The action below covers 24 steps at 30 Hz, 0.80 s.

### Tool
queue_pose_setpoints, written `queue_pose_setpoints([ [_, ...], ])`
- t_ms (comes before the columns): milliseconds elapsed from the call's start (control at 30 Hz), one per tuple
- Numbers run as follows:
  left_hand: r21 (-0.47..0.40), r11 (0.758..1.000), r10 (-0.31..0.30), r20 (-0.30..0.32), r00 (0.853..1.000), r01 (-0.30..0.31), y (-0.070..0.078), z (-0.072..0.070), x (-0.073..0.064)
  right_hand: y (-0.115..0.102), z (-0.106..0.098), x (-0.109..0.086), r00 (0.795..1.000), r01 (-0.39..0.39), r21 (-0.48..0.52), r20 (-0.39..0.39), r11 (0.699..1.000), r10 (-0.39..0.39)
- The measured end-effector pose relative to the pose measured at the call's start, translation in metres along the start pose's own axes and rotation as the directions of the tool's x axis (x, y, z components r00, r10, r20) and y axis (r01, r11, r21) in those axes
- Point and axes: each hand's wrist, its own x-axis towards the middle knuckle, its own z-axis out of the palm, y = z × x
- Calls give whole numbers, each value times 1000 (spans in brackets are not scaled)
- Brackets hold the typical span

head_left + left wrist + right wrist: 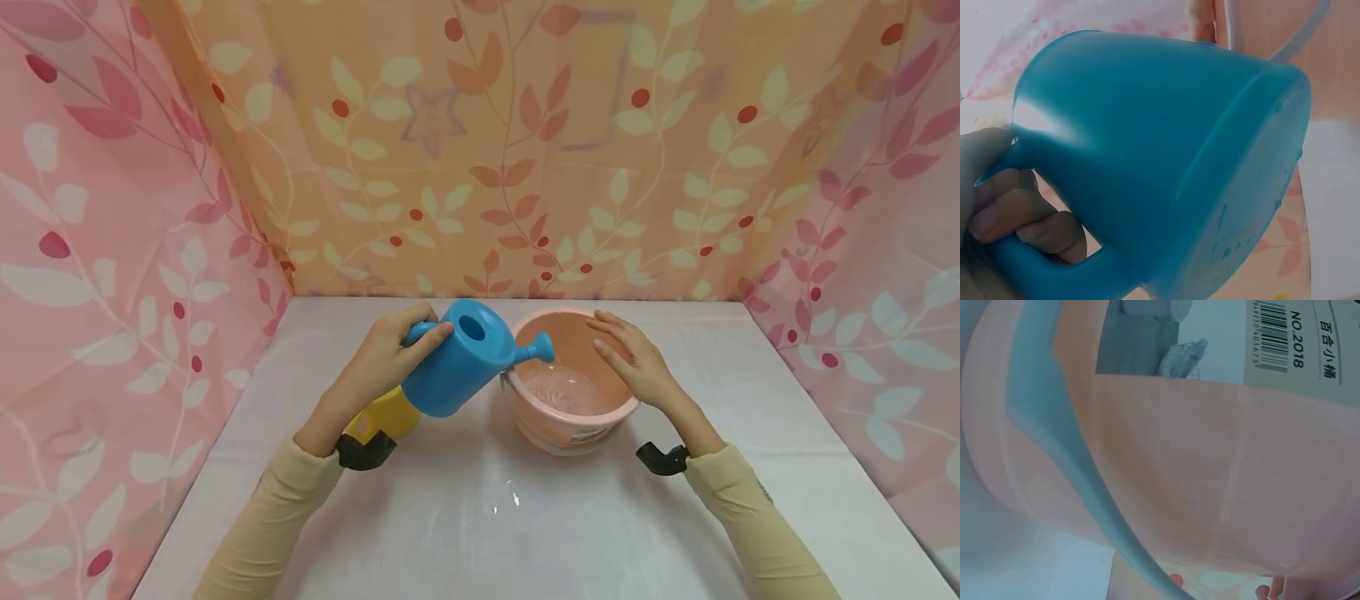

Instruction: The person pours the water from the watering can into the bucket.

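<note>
My left hand (393,346) grips the handle of a blue watering can (457,367), thumb near its top opening. The can is tilted above the white tabletop, its spout (536,348) reaching over the left rim of a pink bucket (532,425). Water drops cling to the can's base in the left wrist view. Clear water (566,390) lies in the bucket's bottom. At the bucket's right rim rests my right hand (636,358), its fingers fairly straight and thumb apart. The right wrist view shows the bucket's side with a printed label (1279,344) and pale handle (1072,450).
A yellow object (397,412) stands behind the left wrist, partly hidden by the arm and can. Small water drops (515,499) lie on the white tabletop (480,542) in front. Patterned cloth walls (480,167) enclose the back and both sides.
</note>
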Motion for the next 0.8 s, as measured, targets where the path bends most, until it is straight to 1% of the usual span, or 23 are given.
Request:
queue_pose_setpoints([
  [533, -9, 1000, -14, 35, 999, 14, 0, -2, 0, 0, 0, 0, 1000, -23, -3, 5, 1000, 23],
  [800, -2, 1000, -5, 48, 999, 5, 2, -4, 2, -1, -1, 0, 1000, -19, -2, 2, 1000, 19],
])
